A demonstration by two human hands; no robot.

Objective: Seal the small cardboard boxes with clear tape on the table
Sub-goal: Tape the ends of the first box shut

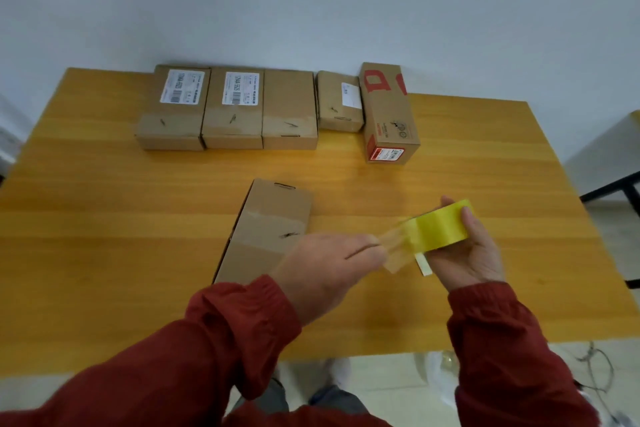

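Both hands work a roll of tape above the table: the right hand (475, 255), palm up, curls its fingers round the glossy yellow tape roll (440, 228), while the left hand (330, 265) pinches the clear strip (394, 250) drawn off it. Red sleeves (228, 336) bunch at the wrists. Just beyond the left hand lies a plain brown cardboard box (268, 225) on the wooden table (104, 218). Five more boxes (289, 107) line the far edge, well apart.
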